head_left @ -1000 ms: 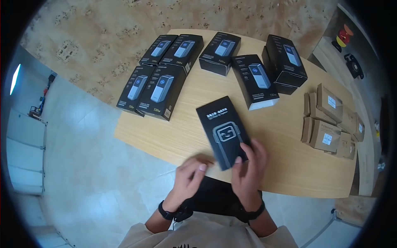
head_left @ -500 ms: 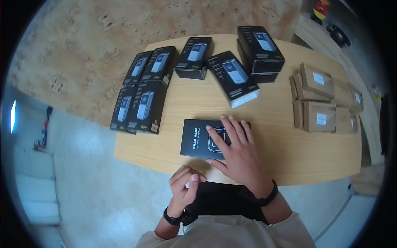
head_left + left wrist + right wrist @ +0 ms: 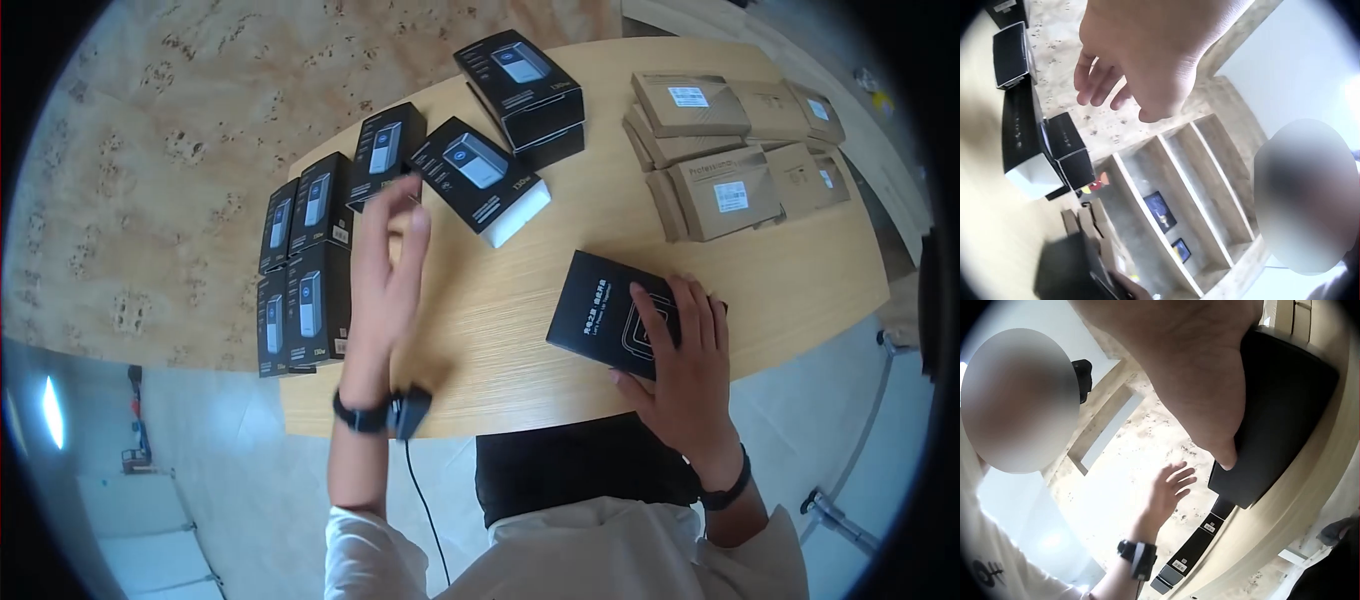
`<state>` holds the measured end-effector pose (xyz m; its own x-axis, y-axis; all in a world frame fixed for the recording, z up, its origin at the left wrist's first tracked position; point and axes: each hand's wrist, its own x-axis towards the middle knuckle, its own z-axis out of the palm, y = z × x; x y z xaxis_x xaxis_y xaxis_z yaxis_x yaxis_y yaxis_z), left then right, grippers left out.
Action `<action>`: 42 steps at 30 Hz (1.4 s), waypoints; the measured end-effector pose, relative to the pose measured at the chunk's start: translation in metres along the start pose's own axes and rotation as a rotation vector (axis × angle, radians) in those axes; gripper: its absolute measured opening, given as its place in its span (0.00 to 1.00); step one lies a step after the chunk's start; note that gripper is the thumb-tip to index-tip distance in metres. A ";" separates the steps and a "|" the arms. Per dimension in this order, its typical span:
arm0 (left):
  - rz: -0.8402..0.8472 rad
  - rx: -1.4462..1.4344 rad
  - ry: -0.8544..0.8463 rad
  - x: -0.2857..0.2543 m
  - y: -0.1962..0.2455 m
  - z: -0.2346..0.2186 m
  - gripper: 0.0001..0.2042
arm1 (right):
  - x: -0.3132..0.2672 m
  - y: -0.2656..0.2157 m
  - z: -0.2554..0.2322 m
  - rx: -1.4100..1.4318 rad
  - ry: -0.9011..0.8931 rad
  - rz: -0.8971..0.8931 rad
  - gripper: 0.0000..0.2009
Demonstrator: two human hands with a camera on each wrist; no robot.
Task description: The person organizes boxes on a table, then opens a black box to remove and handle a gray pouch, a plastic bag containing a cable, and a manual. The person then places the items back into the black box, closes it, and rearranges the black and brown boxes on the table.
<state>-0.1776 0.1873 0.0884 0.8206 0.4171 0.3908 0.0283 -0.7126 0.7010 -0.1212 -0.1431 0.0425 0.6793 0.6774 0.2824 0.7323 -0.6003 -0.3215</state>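
A black box (image 3: 610,311) with a white line drawing and lettering lies near the table's front edge. My right hand (image 3: 690,375) rests on it, fingers stretched over the top face and thumb at the near side; the right wrist view shows the thumb tip against the black box (image 3: 1285,419). My left hand (image 3: 388,275) is raised over the table, fingers loosely bent and holding nothing. In the head view it overlaps the lower end of an upright-pictured black box (image 3: 378,140). Beside that, a tilted black box (image 3: 470,170) shows a white end.
Black boxes with a silver device printed on them stand grouped at the left (image 3: 312,300). Two more are stacked at the back (image 3: 520,85). Brown cartons (image 3: 725,190) with white labels lie at the right. A cable (image 3: 425,490) hangs from the left wrist's camera.
My right hand has turned the black box flat onto the table and slid it rightward. My left hand has gone from the front edge out toward the black boxes. The head view has turned.
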 end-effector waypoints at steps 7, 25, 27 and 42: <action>0.059 0.656 0.103 0.095 -0.077 0.044 0.34 | -0.024 0.001 -0.013 -0.027 0.005 0.063 0.43; 0.091 0.645 -0.015 0.091 -0.077 0.054 0.43 | -0.035 0.000 -0.017 -0.093 -0.009 0.089 0.44; 0.012 0.708 -0.125 0.097 -0.075 0.056 0.43 | -0.034 -0.001 -0.019 -0.072 -0.036 0.108 0.44; 0.004 0.610 -0.045 0.060 -0.044 0.048 0.36 | -0.032 -0.001 -0.018 -0.052 -0.009 0.116 0.42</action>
<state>-0.1022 0.2172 0.0526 0.8444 0.3991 0.3575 0.3363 -0.9142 0.2262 -0.1430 -0.1724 0.0503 0.7594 0.6055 0.2379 0.6503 -0.6963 -0.3038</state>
